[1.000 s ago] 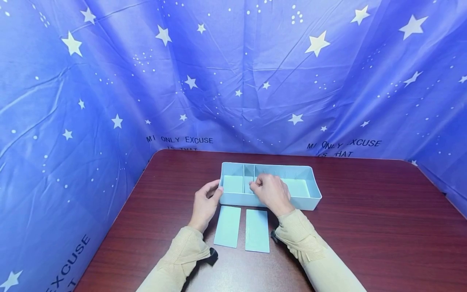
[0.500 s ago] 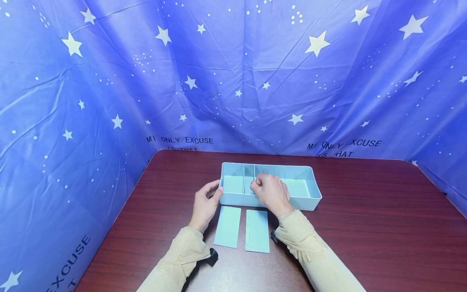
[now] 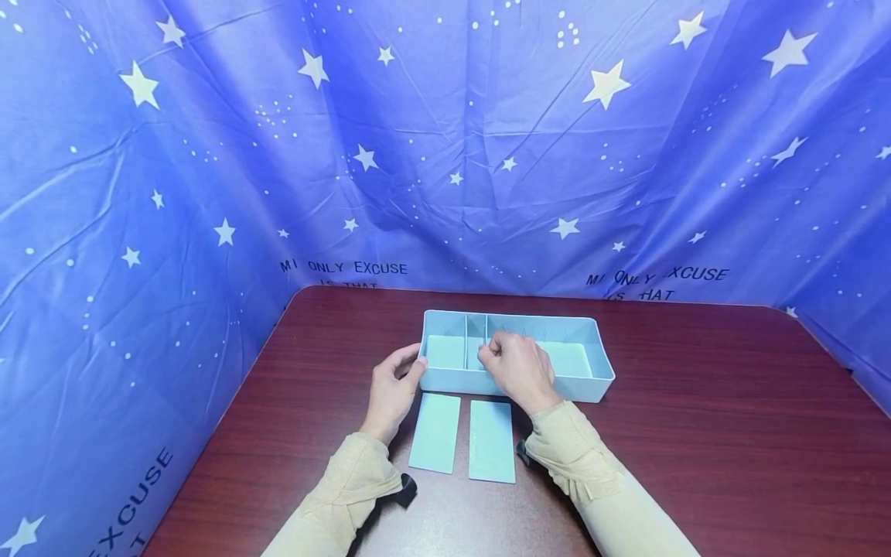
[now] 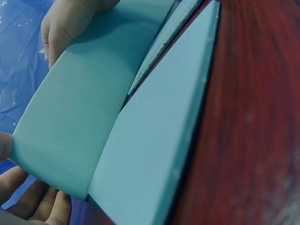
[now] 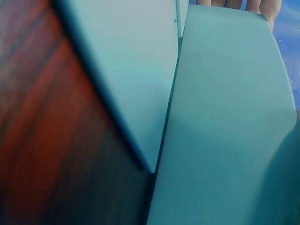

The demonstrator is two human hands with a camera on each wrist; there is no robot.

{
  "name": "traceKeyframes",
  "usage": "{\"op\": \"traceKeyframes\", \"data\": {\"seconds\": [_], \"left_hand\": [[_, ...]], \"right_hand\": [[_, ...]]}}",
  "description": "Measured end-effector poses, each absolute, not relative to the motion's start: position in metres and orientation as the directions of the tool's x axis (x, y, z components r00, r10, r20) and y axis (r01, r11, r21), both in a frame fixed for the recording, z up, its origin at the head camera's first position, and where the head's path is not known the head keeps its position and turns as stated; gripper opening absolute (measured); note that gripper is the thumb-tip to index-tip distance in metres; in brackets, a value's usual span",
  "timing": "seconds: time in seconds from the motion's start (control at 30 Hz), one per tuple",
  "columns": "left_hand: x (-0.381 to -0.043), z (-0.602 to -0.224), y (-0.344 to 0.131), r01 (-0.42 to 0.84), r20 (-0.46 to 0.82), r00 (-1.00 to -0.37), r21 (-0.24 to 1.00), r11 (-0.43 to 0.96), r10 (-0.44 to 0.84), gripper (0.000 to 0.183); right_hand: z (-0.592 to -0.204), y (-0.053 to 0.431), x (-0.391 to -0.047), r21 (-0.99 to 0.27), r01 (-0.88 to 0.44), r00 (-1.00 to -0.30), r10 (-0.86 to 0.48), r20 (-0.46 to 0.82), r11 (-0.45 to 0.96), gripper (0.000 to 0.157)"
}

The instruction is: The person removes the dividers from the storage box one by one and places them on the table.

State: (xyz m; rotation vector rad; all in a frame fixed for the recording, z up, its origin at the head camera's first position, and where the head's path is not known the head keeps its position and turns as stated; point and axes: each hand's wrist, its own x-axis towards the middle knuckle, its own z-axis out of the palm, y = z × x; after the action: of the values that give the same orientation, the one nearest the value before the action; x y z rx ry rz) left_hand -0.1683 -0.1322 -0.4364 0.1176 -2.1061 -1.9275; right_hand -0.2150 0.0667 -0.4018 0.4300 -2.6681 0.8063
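Holds left end of the pale blue box (image 3: 452, 380) on the table (image 3: 696, 418) with left hand (image 3: 391, 391); inside, curls right hand (image 3: 520, 367) beside two standing dividers (image 3: 465, 340), perhaps pinching one, cannot tell. In front, has two panels (image 3: 435, 433).

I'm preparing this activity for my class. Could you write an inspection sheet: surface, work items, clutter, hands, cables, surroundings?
Surface: dark red wood-grain table.
Work items: pale blue tray with left divider and right divider upright inside; left panel and right panel lie flat, apart, in front of it.
Clutter: nothing seen.
Left hand: holds the tray's left end.
Right hand: over the tray, apparently pinching the right divider; its grip is partly hidden.
Cables: nothing seen.
Surroundings: blue star-printed curtain with lettering, behind the table and at both sides.
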Motion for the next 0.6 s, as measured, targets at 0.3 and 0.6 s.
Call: {"op": "traceKeyframes", "data": {"seconds": [0.3,0.6], "left_hand": [[-0.1694,-0.4369,-0.1327,0.129,0.149,-0.956,0.987,0.094,-0.251,0.030],[-0.1690,-0.4368,-0.1318,0.133,0.150,-0.957,0.988,0.083,-0.248,0.031]], "right_hand": [[-0.4013,0.0660,-0.2149,-0.488,-0.380,-0.900,-0.190,0.393,0.786,0.033],[-0.3977,0.0669,-0.2138,-0.549,-0.368,-0.909,-0.166,0.384,0.750,0.031]]}}
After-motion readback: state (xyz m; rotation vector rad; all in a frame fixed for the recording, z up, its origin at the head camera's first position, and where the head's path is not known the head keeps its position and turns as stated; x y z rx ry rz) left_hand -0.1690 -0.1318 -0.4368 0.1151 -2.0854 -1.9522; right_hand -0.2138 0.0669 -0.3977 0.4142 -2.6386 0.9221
